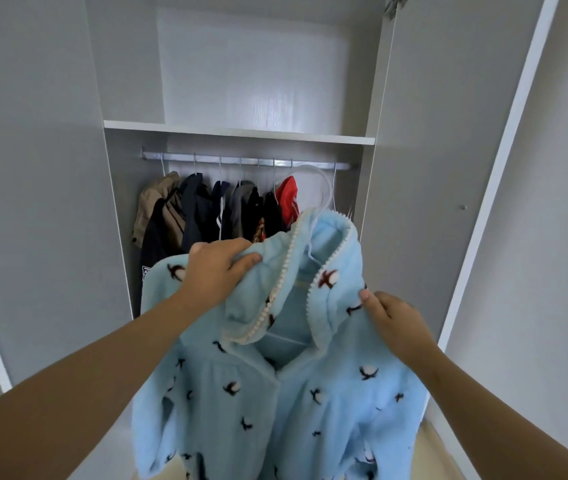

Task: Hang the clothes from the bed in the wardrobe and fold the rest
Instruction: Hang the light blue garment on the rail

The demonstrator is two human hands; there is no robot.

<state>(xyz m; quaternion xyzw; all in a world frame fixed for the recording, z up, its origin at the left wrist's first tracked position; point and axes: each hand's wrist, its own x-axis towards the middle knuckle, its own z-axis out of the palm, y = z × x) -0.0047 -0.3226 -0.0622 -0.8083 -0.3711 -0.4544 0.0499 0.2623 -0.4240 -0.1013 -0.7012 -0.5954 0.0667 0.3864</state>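
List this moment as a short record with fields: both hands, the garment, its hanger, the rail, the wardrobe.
left hand: grips the blue robe by its collar
right hand: pinches the robe's other shoulder
blue robe: fleece with dark bird pattern, held before the wardrobe
hanger: white, inside the robe; hook at the height of the rail, unclear whether hooked
rail: carries several hung clothes, tan, dark, red
wardrobe: doors open, shelf above the rail

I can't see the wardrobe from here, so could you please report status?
Left hand, right hand grip fluffy light-blue robe on white hanger. Hook at silver rail, engagement unclear. Hung clothes alongside.
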